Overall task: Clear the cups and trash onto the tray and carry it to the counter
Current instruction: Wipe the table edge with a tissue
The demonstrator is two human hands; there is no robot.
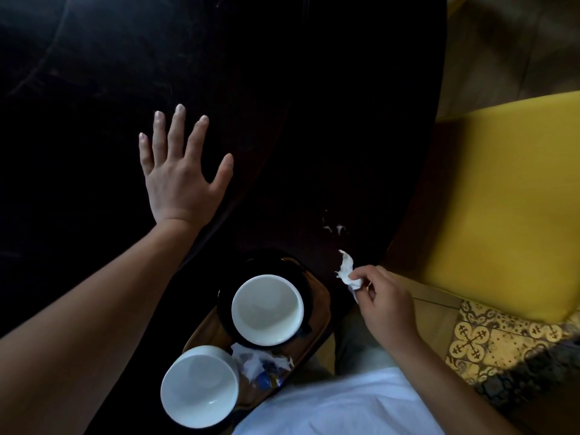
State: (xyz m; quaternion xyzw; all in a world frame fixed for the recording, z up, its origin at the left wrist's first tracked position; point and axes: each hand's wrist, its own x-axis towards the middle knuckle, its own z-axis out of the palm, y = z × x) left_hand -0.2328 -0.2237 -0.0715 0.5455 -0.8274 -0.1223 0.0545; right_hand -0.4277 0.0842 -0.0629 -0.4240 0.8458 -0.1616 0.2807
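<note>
A wooden tray lies at the near edge of the dark table. On it a white cup stands on a black saucer, and a second white cup stands nearer to me. Crumpled white paper and a blue wrapper lie on the tray between the cups. My right hand pinches a crumpled white napkin just right of the tray. My left hand is spread flat over the table, holding nothing. Small white scraps lie on the table beyond the napkin.
A yellow upholstered seat stands right of the table. Patterned yellow floor tiles show below the seat. My white shirt fills the bottom edge.
</note>
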